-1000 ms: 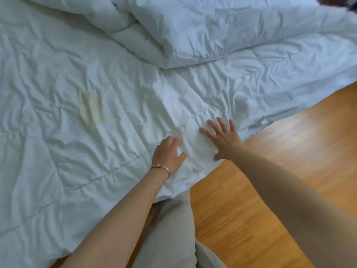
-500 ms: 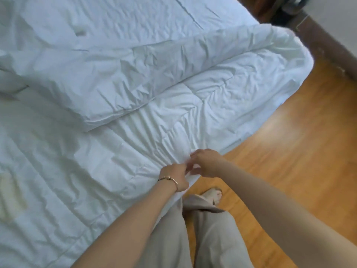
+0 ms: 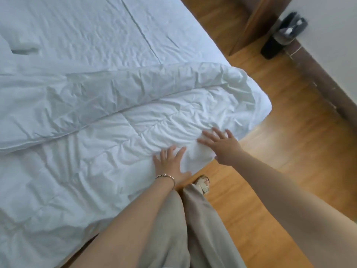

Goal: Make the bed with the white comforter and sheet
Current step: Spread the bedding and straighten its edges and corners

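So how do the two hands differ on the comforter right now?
The left hand wears a bracelet; the right hand is bare. The left lies inboard, thumb at the comforter edge; the right sits at its edge, nearer the folded-back corner. Both are open, fingers spread, flat on it.

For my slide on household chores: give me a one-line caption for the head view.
Left hand and right hand press flat on the white comforter at the bed's edge.

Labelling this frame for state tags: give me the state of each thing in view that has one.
White quilted comforter: wrinkled, its upper part folded back on itself.
White fitted sheet: uncovered beyond the fold, creased.
Left hand: flat, fingers spread, pressing the comforter edge.
Right hand: flat, fingers spread on the comforter edge.
Thin metal bracelet: on the left wrist.
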Tool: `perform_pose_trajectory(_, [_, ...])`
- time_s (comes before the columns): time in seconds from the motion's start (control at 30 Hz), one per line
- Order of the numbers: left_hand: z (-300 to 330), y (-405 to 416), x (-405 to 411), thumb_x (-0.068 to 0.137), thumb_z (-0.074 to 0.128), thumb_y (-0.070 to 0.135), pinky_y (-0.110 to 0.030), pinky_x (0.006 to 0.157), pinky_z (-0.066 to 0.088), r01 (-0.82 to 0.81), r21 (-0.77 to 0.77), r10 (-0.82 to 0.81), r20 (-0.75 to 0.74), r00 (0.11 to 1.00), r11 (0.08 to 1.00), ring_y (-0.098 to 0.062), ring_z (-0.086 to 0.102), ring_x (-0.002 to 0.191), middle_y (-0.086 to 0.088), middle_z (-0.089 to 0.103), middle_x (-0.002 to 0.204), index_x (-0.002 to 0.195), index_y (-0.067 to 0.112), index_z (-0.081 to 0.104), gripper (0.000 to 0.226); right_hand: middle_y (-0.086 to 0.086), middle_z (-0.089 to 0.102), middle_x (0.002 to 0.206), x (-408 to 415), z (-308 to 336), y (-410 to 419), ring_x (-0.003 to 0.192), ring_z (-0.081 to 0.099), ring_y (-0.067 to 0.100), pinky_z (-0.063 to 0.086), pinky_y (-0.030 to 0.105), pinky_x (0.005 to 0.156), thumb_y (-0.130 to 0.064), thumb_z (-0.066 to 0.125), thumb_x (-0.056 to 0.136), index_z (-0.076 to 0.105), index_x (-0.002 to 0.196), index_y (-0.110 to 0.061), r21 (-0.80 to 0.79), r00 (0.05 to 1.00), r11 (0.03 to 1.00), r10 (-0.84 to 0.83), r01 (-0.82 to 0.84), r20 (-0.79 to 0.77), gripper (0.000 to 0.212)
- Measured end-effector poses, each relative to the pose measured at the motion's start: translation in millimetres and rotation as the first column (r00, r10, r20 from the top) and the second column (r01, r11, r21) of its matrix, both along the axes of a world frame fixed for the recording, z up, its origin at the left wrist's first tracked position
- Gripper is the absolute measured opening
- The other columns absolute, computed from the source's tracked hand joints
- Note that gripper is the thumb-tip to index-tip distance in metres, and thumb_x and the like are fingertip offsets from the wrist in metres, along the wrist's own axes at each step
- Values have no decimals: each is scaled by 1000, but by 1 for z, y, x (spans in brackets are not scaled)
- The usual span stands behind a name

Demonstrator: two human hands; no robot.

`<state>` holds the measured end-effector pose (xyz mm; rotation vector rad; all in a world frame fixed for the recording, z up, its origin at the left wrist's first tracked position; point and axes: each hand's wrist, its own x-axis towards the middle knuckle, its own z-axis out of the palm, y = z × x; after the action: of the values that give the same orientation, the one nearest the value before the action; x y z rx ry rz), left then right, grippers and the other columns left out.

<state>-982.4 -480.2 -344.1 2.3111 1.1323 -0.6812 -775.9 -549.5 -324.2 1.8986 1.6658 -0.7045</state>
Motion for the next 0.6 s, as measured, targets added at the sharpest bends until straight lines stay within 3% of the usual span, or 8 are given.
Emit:
perform_pose_trajectory(0.23, [-11, -31, 131, 74, 70, 58, -51, 117, 1, -35, -86, 37, 17, 999, 996, -28, -23, 144, 4, -30, 155, 147, 47, -13, 111, -11, -6, 163, 128, 3, 6, 150, -9, 25, 4, 52, 120, -31, 62, 92, -2, 152, -46, 8, 999, 1000, 13, -13, 49, 88])
perform_pose_trajectory(0.33, [-18, -15, 176, 77, 64, 62, -50, 117, -5, -83, -109, 89, 48, 995, 991, -21, -27, 144, 2, -32, 155, 148, 45, -14, 107, -14, -1, 162, 173, 1, 26, 150, -6, 23, 6, 49, 120, -43, 58, 94, 6, 154, -41, 14, 999, 1000, 17, -16, -34, 80])
perform_pose_trajectory(0.4, [-24, -1, 203, 79, 55, 69, -50, 116, -7, -170, -132, 182, 87, 980, 977, -18, -25, 145, 3, -31, 156, 149, 46, -10, 98, -12, 9, 162, 196, 1, 42, 149, 6, 21, 10, 46, 120, -46, 53, 96, 19, 153, -35, 53, 997, 998, 19, -15, -78, 67])
perform_pose_trajectory(0.5, [-31, 19, 251, 87, 36, 73, -49, 116, -9, -328, -124, 345, 151, 926, 936, -14, -23, 145, 6, -26, 158, 149, 49, -4, 77, 1, 40, 142, 224, 3, 64, 133, 36, 25, 35, 37, 101, -36, 56, 96, 53, 134, -22, 280, 991, 958, -24, 60, -130, 41])
perform_pose_trajectory(0.57, [-31, 29, 282, 90, 32, 70, -48, 116, -11, -453, -120, 468, 191, 863, 884, -12, -21, 145, 8, -21, 159, 149, 50, 0, 70, 8, 42, 129, 237, 6, 76, 119, 43, 31, 40, 38, 83, -22, 62, 91, 58, 124, -20, 394, 987, 912, -53, 111, -153, 34])
perform_pose_trajectory(0.6, [-29, 32, 295, 90, 34, 70, -49, 115, -12, -500, -105, 511, 185, 839, 859, -13, -21, 146, 8, -20, 160, 149, 49, 2, 70, 9, 39, 130, 243, 7, 81, 119, 42, 32, 41, 39, 82, -19, 63, 89, 55, 127, -24, 395, 987, 912, -51, 108, -151, 40])
